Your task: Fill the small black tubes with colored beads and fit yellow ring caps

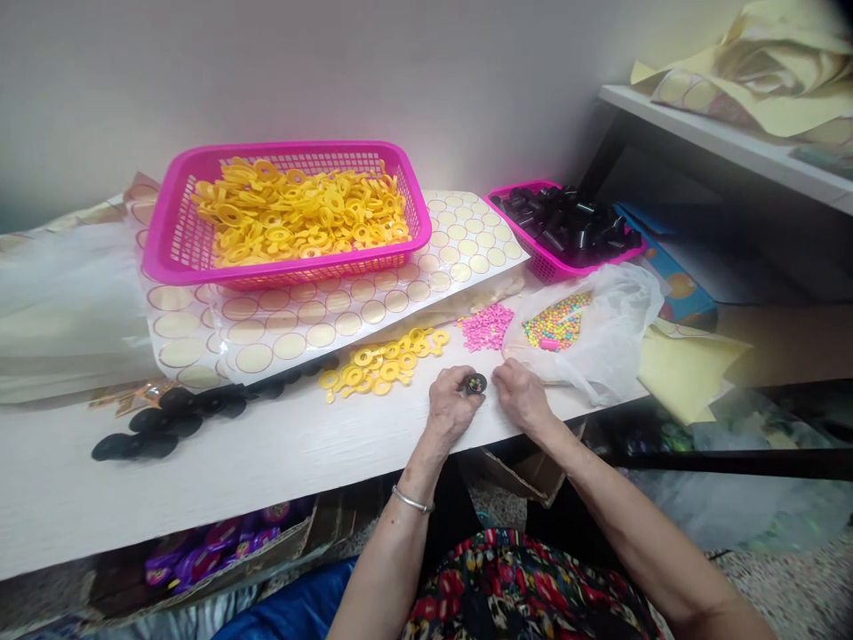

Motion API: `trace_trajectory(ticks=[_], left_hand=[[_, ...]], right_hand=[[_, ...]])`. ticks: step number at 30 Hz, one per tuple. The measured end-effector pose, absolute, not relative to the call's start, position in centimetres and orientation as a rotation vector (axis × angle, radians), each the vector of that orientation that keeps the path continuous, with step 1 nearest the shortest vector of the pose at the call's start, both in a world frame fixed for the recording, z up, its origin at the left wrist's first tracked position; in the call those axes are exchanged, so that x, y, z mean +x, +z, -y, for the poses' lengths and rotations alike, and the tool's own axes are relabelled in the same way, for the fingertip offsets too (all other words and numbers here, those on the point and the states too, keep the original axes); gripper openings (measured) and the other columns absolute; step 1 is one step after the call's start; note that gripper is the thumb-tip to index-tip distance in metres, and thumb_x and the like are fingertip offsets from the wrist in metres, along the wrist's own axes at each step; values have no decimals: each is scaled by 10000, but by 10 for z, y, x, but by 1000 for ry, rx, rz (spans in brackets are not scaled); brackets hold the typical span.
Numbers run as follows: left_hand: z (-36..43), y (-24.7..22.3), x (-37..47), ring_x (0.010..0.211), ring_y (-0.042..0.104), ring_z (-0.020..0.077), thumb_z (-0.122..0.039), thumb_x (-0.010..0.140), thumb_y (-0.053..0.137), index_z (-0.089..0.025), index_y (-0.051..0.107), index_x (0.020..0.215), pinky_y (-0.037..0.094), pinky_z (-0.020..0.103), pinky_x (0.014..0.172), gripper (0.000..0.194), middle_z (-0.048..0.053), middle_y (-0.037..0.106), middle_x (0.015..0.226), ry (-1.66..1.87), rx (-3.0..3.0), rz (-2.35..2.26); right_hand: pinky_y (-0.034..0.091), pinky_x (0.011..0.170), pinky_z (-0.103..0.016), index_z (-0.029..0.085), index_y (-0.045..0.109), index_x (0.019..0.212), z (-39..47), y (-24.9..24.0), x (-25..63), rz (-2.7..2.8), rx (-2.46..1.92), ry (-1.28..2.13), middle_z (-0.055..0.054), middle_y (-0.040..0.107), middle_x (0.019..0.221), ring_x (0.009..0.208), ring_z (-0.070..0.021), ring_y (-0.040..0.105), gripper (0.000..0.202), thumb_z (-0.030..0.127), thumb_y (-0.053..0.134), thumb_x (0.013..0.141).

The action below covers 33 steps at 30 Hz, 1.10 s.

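Note:
My left hand (451, 402) is wrapped round a small black cup (475, 383), whose open top shows tiny coloured bits inside. Just right of it, my right hand (522, 396) has its fingers pinched together; what they hold, if anything, is too small to make out. Pink pieces (487, 327) lie in a heap beyond my hands. To their right, a clear plastic bag (617, 329) holds multicoloured beads (556, 323) and a pink piece. A loose pile of yellow ring-shaped parts (383, 363) is on the table left of my left hand.
A pink basket (286, 276) of yellow parts stands on sticker sheets (320, 334). Behind the bag is a smaller pink basket (543, 267) of black cups. Black round pieces (160, 422) line the table's left. A white shelf (733, 145) juts in at the right.

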<state>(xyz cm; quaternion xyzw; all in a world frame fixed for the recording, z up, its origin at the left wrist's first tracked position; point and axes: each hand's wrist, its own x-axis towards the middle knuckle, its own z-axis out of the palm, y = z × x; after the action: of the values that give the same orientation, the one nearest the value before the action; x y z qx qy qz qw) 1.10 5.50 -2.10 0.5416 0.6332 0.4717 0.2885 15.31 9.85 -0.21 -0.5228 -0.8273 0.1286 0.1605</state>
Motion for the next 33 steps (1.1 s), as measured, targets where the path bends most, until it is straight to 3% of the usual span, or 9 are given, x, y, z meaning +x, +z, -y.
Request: trace_trajectory(ticks=[8, 23, 25, 30, 33], left_hand=[[-53, -18, 11, 701, 516, 132, -156, 618, 655, -196, 638, 819, 440, 254, 666, 206, -2, 588, 742, 1264, 1499, -1678], [-53, -14, 10, 746, 526, 147, -64, 585, 601, -190, 651, 760, 428, 266, 708, 221, -7, 618, 731, 1298, 1526, -1640], [-54, -15, 10, 751, 530, 145, -63, 583, 606, -192, 654, 763, 429, 264, 714, 227, -9, 622, 740, 1313, 1521, -1635], [-54, -18, 11, 714, 523, 138, -121, 598, 651, -198, 657, 810, 431, 255, 673, 225, -9, 619, 732, 1323, 1534, -1627], [-54, -18, 11, 715, 526, 135, -110, 603, 639, -195, 654, 814, 437, 253, 676, 229, -5, 623, 747, 1320, 1531, -1635]], right_hand=[[390, 702, -252, 192, 583, 815, -91, 19, 146, 2283, -1111, 545, -33, 544, 779, 757, -155, 523, 174, 191, 414, 860], [308, 631, -264, 151, 633, 795, -89, 40, 128, 2762, -1186, 157, -60, 565, 753, 728, -160, 483, 214, 92, 428, 805], [315, 628, -263, 146, 646, 806, -95, 46, 127, 2799, -1152, 261, -61, 575, 759, 724, -158, 492, 214, 91, 440, 796], [348, 607, -226, 154, 682, 732, -126, 59, 139, 2675, -1007, 1018, -5, 579, 675, 651, -116, 503, 146, 127, 539, 727], [371, 624, -232, 148, 679, 691, -139, 62, 146, 2521, -964, 1294, 9, 570, 635, 648, -118, 510, 125, 148, 554, 696]])
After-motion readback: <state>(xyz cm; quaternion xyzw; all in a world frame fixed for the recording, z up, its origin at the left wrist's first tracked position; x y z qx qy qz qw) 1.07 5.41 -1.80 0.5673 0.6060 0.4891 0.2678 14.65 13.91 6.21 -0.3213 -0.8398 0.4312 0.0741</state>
